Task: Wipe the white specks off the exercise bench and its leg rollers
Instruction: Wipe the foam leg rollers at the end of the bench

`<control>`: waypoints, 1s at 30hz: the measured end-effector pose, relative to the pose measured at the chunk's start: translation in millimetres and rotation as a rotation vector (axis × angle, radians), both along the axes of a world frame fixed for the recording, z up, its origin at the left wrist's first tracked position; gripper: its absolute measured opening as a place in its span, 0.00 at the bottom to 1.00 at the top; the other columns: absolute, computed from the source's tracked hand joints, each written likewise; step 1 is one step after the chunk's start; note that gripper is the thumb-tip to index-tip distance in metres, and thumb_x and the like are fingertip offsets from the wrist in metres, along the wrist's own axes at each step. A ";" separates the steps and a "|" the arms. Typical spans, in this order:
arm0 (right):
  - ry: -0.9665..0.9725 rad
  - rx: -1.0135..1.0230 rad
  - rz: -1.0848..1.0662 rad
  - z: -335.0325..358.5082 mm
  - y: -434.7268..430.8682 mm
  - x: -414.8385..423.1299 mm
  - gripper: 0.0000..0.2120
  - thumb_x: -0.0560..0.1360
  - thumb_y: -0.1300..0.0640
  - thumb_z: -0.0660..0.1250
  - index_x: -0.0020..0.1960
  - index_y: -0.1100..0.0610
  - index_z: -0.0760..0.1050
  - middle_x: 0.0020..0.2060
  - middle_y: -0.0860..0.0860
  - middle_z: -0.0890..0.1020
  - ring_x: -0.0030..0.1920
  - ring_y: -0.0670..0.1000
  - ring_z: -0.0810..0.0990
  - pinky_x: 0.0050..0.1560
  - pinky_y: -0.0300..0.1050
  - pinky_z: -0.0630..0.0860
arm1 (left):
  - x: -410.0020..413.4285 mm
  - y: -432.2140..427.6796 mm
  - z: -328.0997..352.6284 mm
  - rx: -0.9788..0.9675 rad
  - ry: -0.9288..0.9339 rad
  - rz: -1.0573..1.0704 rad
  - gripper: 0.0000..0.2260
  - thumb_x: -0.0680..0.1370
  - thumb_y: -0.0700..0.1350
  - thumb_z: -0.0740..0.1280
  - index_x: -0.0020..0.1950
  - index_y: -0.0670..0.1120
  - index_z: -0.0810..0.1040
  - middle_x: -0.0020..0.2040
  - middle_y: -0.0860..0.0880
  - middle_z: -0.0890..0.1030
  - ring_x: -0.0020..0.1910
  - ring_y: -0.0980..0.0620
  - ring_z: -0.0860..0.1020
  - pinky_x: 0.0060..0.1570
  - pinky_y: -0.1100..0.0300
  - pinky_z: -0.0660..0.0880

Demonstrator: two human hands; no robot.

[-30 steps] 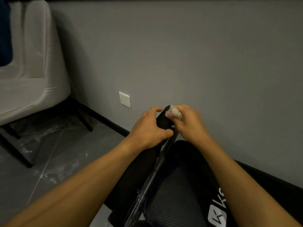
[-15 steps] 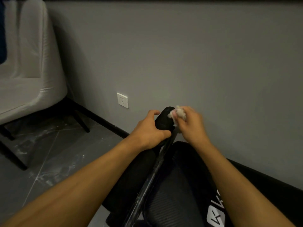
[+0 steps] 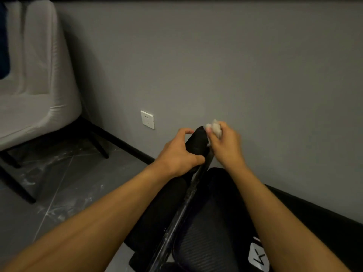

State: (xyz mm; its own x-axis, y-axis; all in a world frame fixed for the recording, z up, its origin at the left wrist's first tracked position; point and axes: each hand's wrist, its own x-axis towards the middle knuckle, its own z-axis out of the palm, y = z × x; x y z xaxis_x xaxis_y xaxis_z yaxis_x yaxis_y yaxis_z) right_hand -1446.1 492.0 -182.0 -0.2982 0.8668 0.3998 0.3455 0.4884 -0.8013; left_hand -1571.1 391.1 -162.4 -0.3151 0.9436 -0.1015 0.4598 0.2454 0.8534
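Moved: right hand (image 3: 225,148) and its white wad (image 3: 215,128) sit a touch higher and further right than half a second back, off the crown of the roller (image 3: 197,143) and at its far right rim; left hand (image 3: 180,154) keeps its hold.
Left hand: wrapped round roller, fingers over the top, thumb underneath.
Right hand: fingers curled, pinching wad; wad touches roller's rim.
Roller: at top of bar (image 3: 182,213), between both hands, near wall (image 3: 235,65); rounded end points up and away toward wall; rest hidden under left hand, full axis unclear.
Bar: long axis runs from bottom centre up and slightly right to roller.
Pad (image 3: 206,244): just right of bar, under right forearm.
Lower roller (image 3: 157,209): left of bar, under left forearm.
Edges: wall close behind roller and along the right; black skirting (image 3: 125,146) at its foot.
Room: open floor (image 3: 59,193) to the left, bounded by chair (image 3: 29,85) and its dark legs; socket (image 3: 147,119) on wall left of hands.
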 end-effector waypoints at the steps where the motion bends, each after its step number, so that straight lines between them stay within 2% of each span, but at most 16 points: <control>1: -0.034 -0.003 -0.034 5.5 13.7 -6.6 0.12 0.82 0.51 0.66 0.47 0.59 0.76 0.37 0.52 0.80 0.37 0.44 0.83 0.35 0.35 0.77 | -0.2 0.1 0.0 -0.005 -0.003 -0.005 0.36 0.73 0.42 0.77 0.74 0.60 0.63 0.52 0.47 0.81 0.43 0.49 0.85 0.46 0.51 0.85; 3: -0.099 -0.012 -0.029 9.2 25.6 -12.0 0.13 0.82 0.51 0.66 0.50 0.62 0.78 0.41 0.55 0.82 0.42 0.55 0.83 0.40 0.47 0.80 | -1.7 0.8 -0.1 -0.003 0.001 -0.006 0.36 0.74 0.43 0.77 0.75 0.60 0.62 0.52 0.47 0.82 0.43 0.49 0.85 0.44 0.53 0.85; 6: -0.099 -0.002 0.132 -3.7 -3.5 0.5 0.06 0.82 0.53 0.67 0.49 0.55 0.80 0.38 0.49 0.80 0.40 0.51 0.82 0.39 0.42 0.76 | -3.0 0.8 -3.0 0.013 0.004 -0.008 0.36 0.73 0.43 0.77 0.75 0.60 0.62 0.52 0.46 0.82 0.43 0.49 0.85 0.44 0.52 0.85; 9: -0.070 0.085 0.239 -12.8 -26.9 12.8 0.03 0.80 0.56 0.70 0.52 0.50 0.81 0.46 0.47 0.83 0.47 0.44 0.82 0.48 0.38 0.78 | -2.7 0.0 -2.8 0.037 -0.010 -0.020 0.35 0.73 0.43 0.77 0.74 0.59 0.64 0.51 0.47 0.82 0.44 0.50 0.84 0.44 0.53 0.84; 11: -0.076 0.086 0.174 -5.6 -10.2 4.5 0.03 0.80 0.55 0.69 0.49 0.53 0.81 0.46 0.49 0.83 0.45 0.46 0.82 0.42 0.36 0.78 | -2.1 -0.7 -1.5 0.047 -0.003 -0.029 0.34 0.74 0.42 0.77 0.73 0.59 0.64 0.50 0.47 0.81 0.42 0.50 0.84 0.41 0.56 0.84; 13: -0.076 0.056 0.073 3.5 10.2 -8.6 0.08 0.81 0.55 0.68 0.52 0.60 0.82 0.52 0.53 0.83 0.46 0.50 0.81 0.35 0.29 0.76 | -2.1 -2.0 -0.4 0.046 -0.010 -0.036 0.32 0.74 0.41 0.76 0.71 0.60 0.65 0.50 0.47 0.82 0.40 0.51 0.84 0.38 0.58 0.83; 15: -0.002 0.017 0.065 3.8 11.3 -15.4 0.09 0.82 0.56 0.67 0.55 0.61 0.81 0.58 0.53 0.82 0.52 0.52 0.82 0.37 0.29 0.77 | -3.2 -3.4 -1.3 0.068 -0.010 -0.045 0.32 0.74 0.41 0.76 0.71 0.59 0.65 0.49 0.48 0.82 0.39 0.53 0.84 0.38 0.59 0.82; 17: 0.021 0.038 0.155 -5.0 -8.0 -7.1 0.06 0.81 0.57 0.68 0.56 0.56 0.82 0.54 0.48 0.81 0.54 0.51 0.82 0.46 0.38 0.80 | -3.9 -4.0 -3.1 0.098 0.027 -0.060 0.33 0.74 0.43 0.75 0.74 0.57 0.64 0.49 0.50 0.82 0.40 0.54 0.84 0.41 0.59 0.82; 19: 0.075 -0.009 0.304 -21.3 -35.4 13.3 0.08 0.81 0.60 0.67 0.56 0.51 0.82 0.53 0.47 0.83 0.55 0.48 0.82 0.54 0.43 0.80 | -4.8 -4.5 -3.1 0.110 0.071 -0.094 0.34 0.75 0.46 0.75 0.76 0.56 0.63 0.53 0.51 0.81 0.46 0.55 0.83 0.48 0.58 0.82; 20: 0.111 -0.069 0.369 -26.4 -48.0 23.9 0.10 0.81 0.61 0.67 0.57 0.50 0.82 0.53 0.46 0.83 0.55 0.47 0.83 0.56 0.44 0.80 | -5.9 -4.4 -3.0 0.109 0.089 -0.111 0.34 0.75 0.48 0.75 0.77 0.55 0.62 0.56 0.51 0.80 0.50 0.55 0.82 0.52 0.57 0.82; 22: 0.130 -0.105 0.419 -29.5 -54.5 36.1 0.11 0.81 0.61 0.66 0.58 0.48 0.82 0.53 0.43 0.83 0.54 0.47 0.83 0.52 0.45 0.82 | -5.7 -4.8 -1.9 0.108 0.114 -0.135 0.34 0.76 0.50 0.75 0.78 0.54 0.62 0.61 0.49 0.77 0.54 0.53 0.81 0.56 0.55 0.81; 24: 0.096 -0.028 0.358 -19.9 -42.1 30.5 0.08 0.81 0.58 0.67 0.53 0.46 0.81 0.50 0.46 0.83 0.49 0.47 0.83 0.48 0.43 0.81 | -4.0 -5.5 -1.0 0.121 0.143 -0.135 0.32 0.76 0.49 0.74 0.77 0.54 0.65 0.59 0.51 0.78 0.53 0.55 0.80 0.54 0.57 0.81; 26: 0.105 0.053 0.205 -11.4 -25.1 15.0 0.04 0.81 0.55 0.68 0.51 0.46 0.80 0.47 0.46 0.81 0.47 0.45 0.82 0.46 0.44 0.81 | -2.5 -5.0 0.2 0.134 0.172 -0.133 0.29 0.76 0.48 0.74 0.75 0.53 0.67 0.56 0.51 0.80 0.50 0.57 0.81 0.50 0.57 0.81; 28: 0.163 0.026 0.097 -11.8 -25.3 2.3 0.03 0.82 0.54 0.67 0.53 0.49 0.80 0.48 0.47 0.80 0.47 0.43 0.80 0.47 0.45 0.81 | -2.7 -4.9 0.3 0.129 0.188 -0.127 0.28 0.76 0.47 0.73 0.74 0.54 0.68 0.55 0.50 0.82 0.49 0.56 0.81 0.50 0.56 0.81; 30: 0.191 -0.017 0.099 -24.5 -46.1 3.0 0.05 0.82 0.58 0.66 0.55 0.50 0.79 0.50 0.49 0.81 0.50 0.42 0.80 0.50 0.39 0.78 | -1.6 -5.6 0.7 0.103 0.216 -0.131 0.29 0.76 0.51 0.72 0.76 0.55 0.67 0.58 0.50 0.80 0.54 0.54 0.81 0.55 0.54 0.80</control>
